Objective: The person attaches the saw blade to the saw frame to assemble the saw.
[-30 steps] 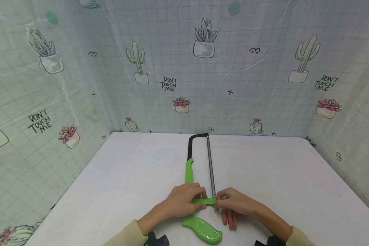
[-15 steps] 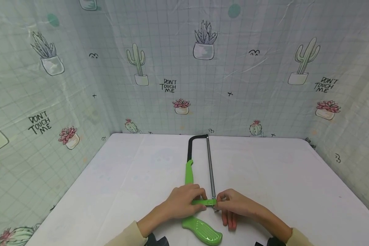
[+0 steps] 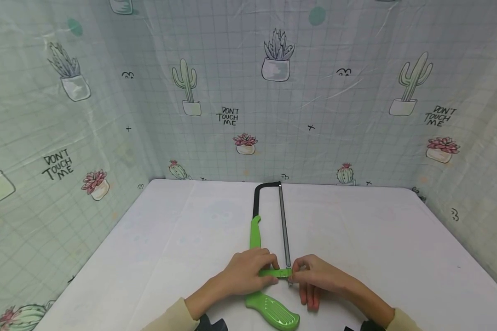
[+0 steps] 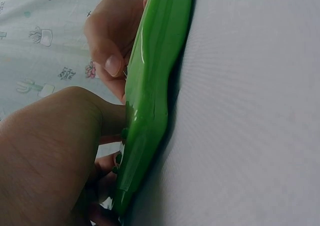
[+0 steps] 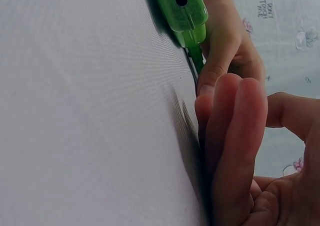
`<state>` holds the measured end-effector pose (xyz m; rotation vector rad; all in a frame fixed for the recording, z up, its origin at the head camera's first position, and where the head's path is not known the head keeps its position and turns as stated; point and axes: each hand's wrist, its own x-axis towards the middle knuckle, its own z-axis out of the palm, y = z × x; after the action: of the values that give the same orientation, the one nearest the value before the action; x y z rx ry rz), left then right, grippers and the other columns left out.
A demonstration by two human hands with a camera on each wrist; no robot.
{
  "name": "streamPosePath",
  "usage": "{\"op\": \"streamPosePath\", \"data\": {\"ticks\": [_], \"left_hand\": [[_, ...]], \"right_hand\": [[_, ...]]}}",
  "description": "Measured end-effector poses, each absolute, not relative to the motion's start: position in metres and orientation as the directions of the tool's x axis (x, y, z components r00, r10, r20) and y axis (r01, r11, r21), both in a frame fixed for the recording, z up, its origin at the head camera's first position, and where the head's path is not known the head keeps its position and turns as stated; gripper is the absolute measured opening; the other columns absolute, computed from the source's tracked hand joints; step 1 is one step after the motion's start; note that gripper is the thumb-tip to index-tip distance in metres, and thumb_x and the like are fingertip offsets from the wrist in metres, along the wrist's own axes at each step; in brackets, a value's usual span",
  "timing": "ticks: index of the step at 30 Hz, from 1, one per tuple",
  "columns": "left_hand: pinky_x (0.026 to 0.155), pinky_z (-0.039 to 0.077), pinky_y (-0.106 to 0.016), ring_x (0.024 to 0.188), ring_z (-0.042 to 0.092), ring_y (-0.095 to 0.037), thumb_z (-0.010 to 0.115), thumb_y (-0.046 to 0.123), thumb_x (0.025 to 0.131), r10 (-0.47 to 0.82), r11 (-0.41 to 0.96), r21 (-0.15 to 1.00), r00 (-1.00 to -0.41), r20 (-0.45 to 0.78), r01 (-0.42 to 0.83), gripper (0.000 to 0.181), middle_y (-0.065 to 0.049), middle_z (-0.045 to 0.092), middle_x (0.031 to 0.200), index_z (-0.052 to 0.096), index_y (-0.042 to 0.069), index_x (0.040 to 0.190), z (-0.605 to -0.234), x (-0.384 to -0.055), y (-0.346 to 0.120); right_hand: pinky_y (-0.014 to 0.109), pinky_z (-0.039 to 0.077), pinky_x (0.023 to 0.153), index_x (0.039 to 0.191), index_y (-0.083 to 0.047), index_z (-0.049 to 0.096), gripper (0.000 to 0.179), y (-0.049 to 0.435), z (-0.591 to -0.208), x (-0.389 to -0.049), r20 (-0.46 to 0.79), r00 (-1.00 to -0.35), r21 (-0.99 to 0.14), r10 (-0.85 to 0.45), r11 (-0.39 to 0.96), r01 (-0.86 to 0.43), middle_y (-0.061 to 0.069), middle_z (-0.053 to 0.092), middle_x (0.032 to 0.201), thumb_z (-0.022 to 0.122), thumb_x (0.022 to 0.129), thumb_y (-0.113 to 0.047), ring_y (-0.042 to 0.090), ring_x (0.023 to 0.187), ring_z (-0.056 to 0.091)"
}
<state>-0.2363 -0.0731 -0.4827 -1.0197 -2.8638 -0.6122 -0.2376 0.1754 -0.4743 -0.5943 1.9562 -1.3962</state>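
A hacksaw [image 3: 254, 232] lies flat on the white table, its black front bow pointing away and its green handle [image 3: 273, 311] toward me. The grey blade [image 3: 284, 225] runs along its right side. My left hand [image 3: 247, 272] lies over the green frame, thumb and fingers gripping the short green crossbar [image 3: 279, 273]. At the crossbar's right end, the thumb and forefinger of my right hand [image 3: 320, 275] pinch the small metal fitting [image 3: 290, 282] at the blade's near end. Its other fingers extend down by the table in the right wrist view. The green grip [image 4: 150, 85] hides part of both hands in the left wrist view.
The white-covered table [image 3: 377, 239] spreads out on both sides of the saw. A curtain [image 3: 306, 147] printed with potted cacti hangs behind the table and along both sides. Dark wrist straps [image 3: 211, 324] show at the bottom edge.
The head view has shifted slightly. Both hands stay at the crossbar, and the hacksaw keeps its place on the table.
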Motion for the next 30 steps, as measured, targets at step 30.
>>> {"op": "streamPosePath", "data": {"ticks": [30], "left_hand": [[0.057, 0.039, -0.019, 0.076, 0.047, 0.004, 0.072, 0.043, 0.092, 0.607, 0.698, 0.343, -0.774, 0.180, 0.628, 0.015, 0.018, 0.055, 0.084, 0.070, 0.031, 0.101, -0.4816, -0.2350, -0.0730]], "right_hand": [[0.024, 0.051, 0.045, 0.103, 0.002, 0.057, 0.021, 0.1756, -0.4759, -0.2399, -0.240, -0.663, -0.948, -0.709, 0.318, 0.004, 0.005, 0.069, 0.064, 0.057, 0.096, -0.018, 0.006, 0.043, 0.062]]}}
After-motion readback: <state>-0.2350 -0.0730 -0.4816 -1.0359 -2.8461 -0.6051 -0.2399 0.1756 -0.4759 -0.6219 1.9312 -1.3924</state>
